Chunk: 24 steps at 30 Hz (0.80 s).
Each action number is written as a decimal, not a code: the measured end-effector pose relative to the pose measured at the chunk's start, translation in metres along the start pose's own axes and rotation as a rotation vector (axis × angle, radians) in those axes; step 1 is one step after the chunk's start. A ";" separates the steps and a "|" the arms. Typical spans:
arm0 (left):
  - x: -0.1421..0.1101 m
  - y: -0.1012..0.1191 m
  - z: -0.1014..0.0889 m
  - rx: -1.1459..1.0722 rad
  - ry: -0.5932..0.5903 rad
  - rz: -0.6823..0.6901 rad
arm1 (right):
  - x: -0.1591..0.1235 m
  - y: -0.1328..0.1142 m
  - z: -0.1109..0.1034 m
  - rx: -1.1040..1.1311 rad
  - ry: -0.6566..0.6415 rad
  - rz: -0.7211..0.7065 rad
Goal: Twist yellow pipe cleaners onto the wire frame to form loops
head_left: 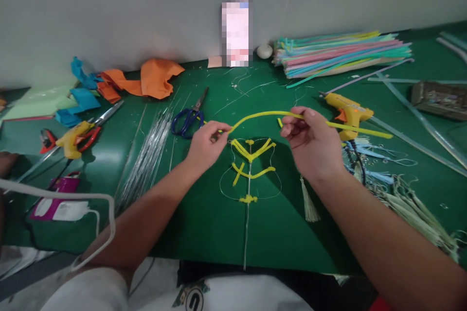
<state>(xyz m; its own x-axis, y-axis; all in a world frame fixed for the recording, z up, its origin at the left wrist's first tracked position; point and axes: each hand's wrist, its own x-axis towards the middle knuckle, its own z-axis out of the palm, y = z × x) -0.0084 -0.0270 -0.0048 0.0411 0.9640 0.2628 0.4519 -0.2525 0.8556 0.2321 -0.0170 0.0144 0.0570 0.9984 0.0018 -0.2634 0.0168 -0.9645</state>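
Observation:
A long yellow pipe cleaner (268, 114) is stretched in a shallow arch between my two hands. My left hand (211, 142) pinches it near one end, and a short tail pokes out beyond the fingers. My right hand (315, 143) grips it further along, its free length reaching out to the right. Below on the green table lies a wire frame (249, 182) with yellow pipe-cleaner pieces bound around it and a straight stem running toward me. A pale tassel (309, 201) rests under my right wrist. Blue-handled scissors (188, 119) lie just beyond my left hand.
A bundle of coloured pipe cleaners (343, 53) sits at the back right. Yellow glue guns lie right (348, 112) and left (75, 141). Metal wires (148, 155) lie left, tassels (412, 209) right. Crumpled orange paper (156, 77) and a phone (236, 31) are at the back.

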 end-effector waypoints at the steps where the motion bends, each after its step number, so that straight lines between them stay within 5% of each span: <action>1: -0.001 0.001 0.001 0.046 -0.058 0.036 | 0.002 0.002 -0.001 0.019 0.032 0.018; 5: -0.004 0.004 0.003 0.053 -0.139 0.041 | 0.006 0.008 -0.003 0.069 0.044 0.122; 12: 0.001 0.030 0.010 -0.229 -0.037 -0.045 | -0.003 -0.004 0.005 -0.048 -0.243 0.090; 16: 0.008 0.043 0.019 -0.446 -0.091 -0.108 | -0.010 -0.010 0.009 -0.042 -0.374 0.146; 24: 0.014 0.048 0.019 -0.603 0.050 -0.131 | -0.012 -0.007 0.011 -0.036 -0.472 0.140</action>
<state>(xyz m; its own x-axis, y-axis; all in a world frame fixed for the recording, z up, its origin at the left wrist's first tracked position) 0.0306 -0.0238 0.0317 -0.0293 0.9888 0.1466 -0.1336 -0.1492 0.9797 0.2226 -0.0283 0.0243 -0.4209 0.9069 -0.0175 -0.2031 -0.1130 -0.9726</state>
